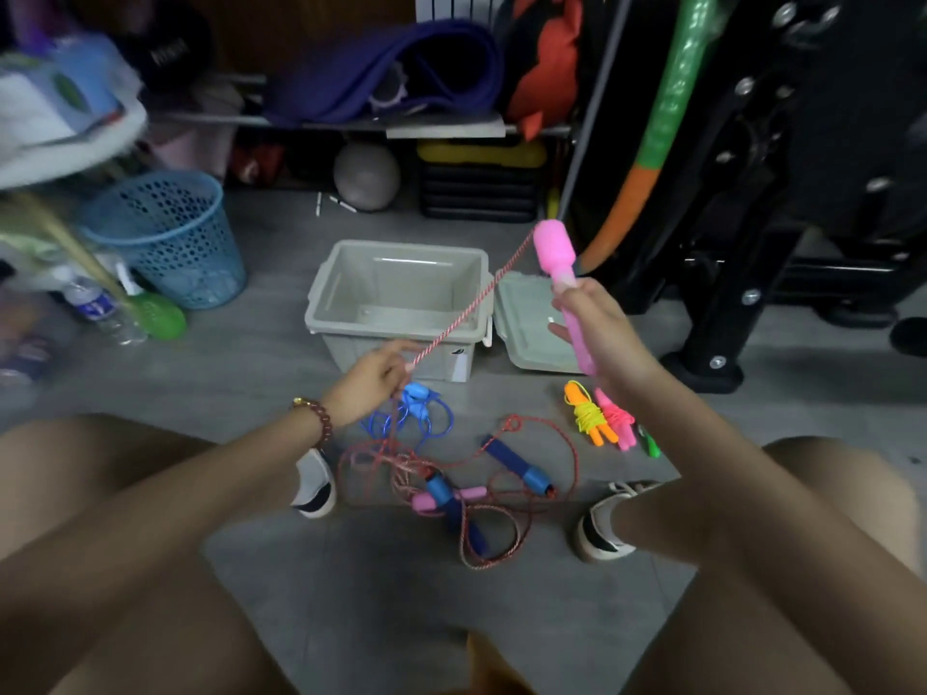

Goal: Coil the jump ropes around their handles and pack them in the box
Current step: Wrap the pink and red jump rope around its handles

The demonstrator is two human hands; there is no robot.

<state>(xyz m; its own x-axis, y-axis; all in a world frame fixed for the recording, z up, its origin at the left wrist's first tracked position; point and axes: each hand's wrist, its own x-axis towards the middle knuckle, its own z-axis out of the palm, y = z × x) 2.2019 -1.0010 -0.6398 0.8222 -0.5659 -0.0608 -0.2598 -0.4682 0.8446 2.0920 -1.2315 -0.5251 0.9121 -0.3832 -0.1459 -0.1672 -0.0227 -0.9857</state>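
The right hand (pixel 597 318) grips a smooth pink plastic handle (pixel 554 248) with a fat round top. The left hand (pixel 371 381) pinches its twisted red-and-white rope (pixel 466 307), tight and straight above the open grey plastic box (pixel 401 245). The box's sticker (pixel 459 366) is too blurry to read.

A taut rope (pixel 466 303) crosses the open box (pixel 321 293) mouth.

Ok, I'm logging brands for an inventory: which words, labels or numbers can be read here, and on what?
No text is legible.
Dark item on the shelf: pale lettering, too blurred to read.
Water bottle: label print, too blurred.
Box: sticker on its front, too small to read.
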